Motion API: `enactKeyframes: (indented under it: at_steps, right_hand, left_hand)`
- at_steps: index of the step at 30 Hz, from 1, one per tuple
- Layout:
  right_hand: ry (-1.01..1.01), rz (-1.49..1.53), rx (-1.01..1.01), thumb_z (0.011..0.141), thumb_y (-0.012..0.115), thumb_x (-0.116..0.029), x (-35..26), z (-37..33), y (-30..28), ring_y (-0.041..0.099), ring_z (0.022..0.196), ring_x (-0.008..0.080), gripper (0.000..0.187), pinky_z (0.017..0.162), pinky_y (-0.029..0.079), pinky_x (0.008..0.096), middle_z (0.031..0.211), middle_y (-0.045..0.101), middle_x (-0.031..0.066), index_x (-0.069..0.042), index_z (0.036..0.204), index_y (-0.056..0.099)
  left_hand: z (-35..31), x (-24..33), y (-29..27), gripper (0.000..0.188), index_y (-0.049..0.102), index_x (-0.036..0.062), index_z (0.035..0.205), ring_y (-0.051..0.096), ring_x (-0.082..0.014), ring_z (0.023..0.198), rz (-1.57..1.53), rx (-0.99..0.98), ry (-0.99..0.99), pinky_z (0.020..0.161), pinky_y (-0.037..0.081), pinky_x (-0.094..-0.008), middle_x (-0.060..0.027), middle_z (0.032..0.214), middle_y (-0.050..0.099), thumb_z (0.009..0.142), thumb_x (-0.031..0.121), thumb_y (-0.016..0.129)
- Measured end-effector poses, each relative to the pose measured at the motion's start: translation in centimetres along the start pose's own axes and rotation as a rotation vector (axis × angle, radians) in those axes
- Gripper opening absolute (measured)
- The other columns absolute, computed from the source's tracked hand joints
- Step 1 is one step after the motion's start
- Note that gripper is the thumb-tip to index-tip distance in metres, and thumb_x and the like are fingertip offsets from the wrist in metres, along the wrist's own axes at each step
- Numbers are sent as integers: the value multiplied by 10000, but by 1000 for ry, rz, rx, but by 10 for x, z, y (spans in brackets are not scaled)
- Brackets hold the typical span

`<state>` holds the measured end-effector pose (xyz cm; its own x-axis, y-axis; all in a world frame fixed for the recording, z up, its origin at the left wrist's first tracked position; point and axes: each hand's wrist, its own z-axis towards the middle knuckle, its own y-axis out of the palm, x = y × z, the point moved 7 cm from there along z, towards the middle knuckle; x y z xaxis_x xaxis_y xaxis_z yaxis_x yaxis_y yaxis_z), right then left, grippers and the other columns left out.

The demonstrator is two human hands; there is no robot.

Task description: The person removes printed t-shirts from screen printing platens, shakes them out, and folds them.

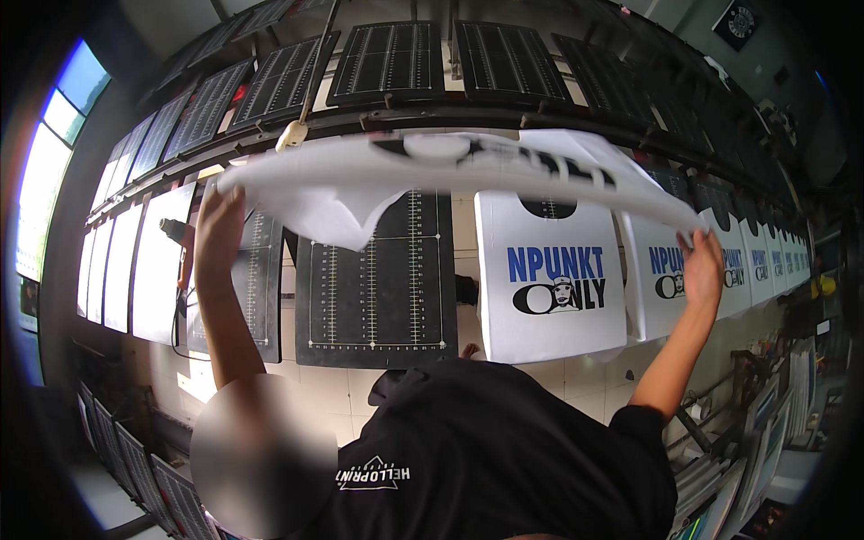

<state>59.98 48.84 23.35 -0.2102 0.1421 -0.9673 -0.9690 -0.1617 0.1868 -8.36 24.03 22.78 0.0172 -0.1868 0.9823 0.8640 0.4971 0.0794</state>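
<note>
A white T-shirt with dark print is stretched in the air between my hands, smeared by motion. My left hand grips its left end, fingers closed on the cloth. At the other end, the fingers of my right hand pinch the fabric. Below the lifted shirt lies a bare black printing board marked with white ruler lines. To its right, a white T-shirt with blue and black print lies flat on another board. My right hand is in front of the further printed shirts on that row.
Several printed white shirts continue along the row to the right. Blank white shirts cover boards at the far left. A handheld tool with a cord stands near my left forearm. Across a dark rail runs another row of black boards.
</note>
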Motion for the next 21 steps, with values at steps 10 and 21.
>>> enactKeyframes:
  at_steps: [10, 21]
  right_hand:
    - [655, -116, 225, 862, 622, -171, 173, -166, -74, 491, 622, 68, 114, 531, 381, 214, 765, 543, -30, -98, 942, 587]
    - [233, -51, 315, 899, 600, -197, 36, -80, -58, 451, 551, 53, 112, 489, 352, 191, 734, 545, -12, -90, 921, 575]
  left_hand:
    - [-199, -187, 24, 241, 597, 9, 1083, 499, -86, 905, 22, -180, -593, 835, 377, -233, -11, 1024, 565, 867, 115, 602]
    - [-86, -39, 44, 252, 589, 16, 888, 550, -111, 574, -42, 301, -127, 555, 468, -247, -56, 711, 579, 945, 253, 526]
